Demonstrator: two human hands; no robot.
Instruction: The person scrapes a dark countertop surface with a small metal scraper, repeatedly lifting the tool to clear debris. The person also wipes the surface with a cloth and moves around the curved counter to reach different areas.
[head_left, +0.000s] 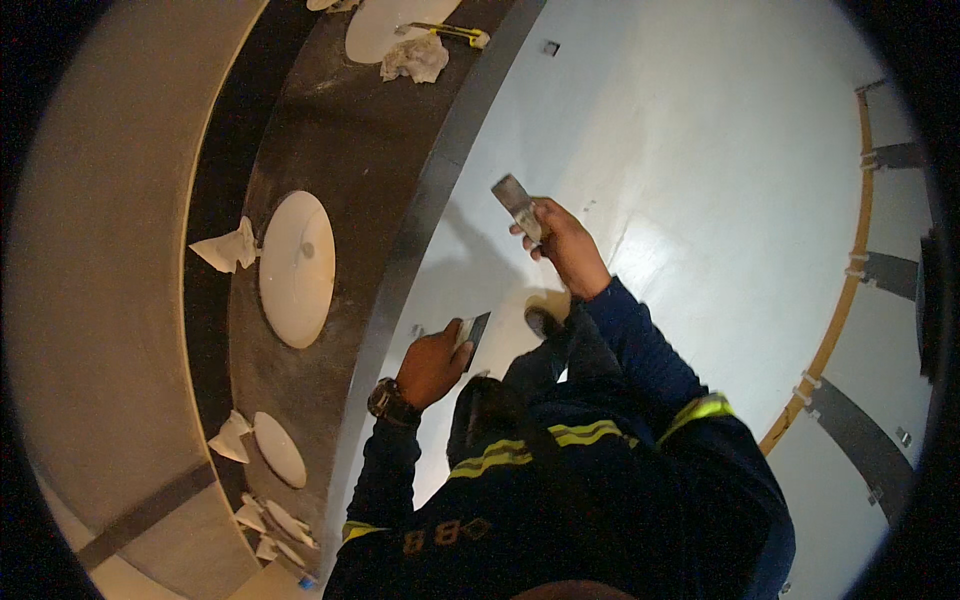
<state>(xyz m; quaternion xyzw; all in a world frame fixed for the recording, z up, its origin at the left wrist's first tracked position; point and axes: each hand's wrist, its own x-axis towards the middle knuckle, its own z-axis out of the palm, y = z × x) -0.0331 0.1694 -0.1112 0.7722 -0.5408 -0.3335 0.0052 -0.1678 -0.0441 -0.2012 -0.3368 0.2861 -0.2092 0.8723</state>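
My left hand [430, 368], with a watch on its wrist, is closed around a flat, dark-edged scraper [480, 332] beside the counter's front edge. Further forward and to the right, my right hand [572, 248] grips a putty knife [514, 196]. Its broad metal blade points up and to the left, and looks smeared. The two tools are apart, both held in the air above the pale floor. Neither touches the counter. My right fingers partly cover the handle, and the left palm hides the back of the scraper.
To the left runs a dark counter [350, 150] with several white oval basins [297, 290] and white-wrapped taps [232, 248]. Crumpled wrapping [415, 60] and a yellow-handled tool [455, 33] lie at its far end. Grey panels with a tan rail [842, 310] stand at right. My shoe [541, 320] shows below.
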